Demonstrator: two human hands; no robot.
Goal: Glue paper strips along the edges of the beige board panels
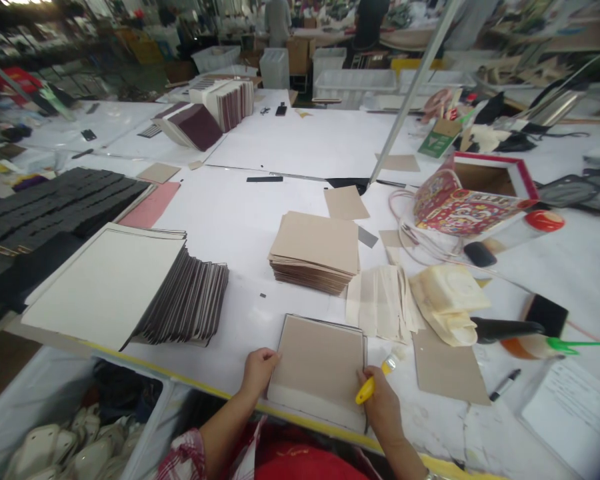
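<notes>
A book block topped with a tan card sheet (320, 363) lies at the near edge of the white table. My left hand (259, 370) is curled against its left edge, fingers closed on it. My right hand (380, 400) rests at its right edge, gripping a small yellow tool (367, 390) with a pale tip. A stack of tan card sheets (316, 250) sits just beyond the book block.
A fanned pile of dark-covered booklets (180, 300) under a cream board lies to the left. Folded cream cloth (447, 300), a black-handled brush (510, 328), a glue bottle, a marker (504, 385) and a patterned box (467, 200) crowd the right. Black trays (55, 207) line the far left.
</notes>
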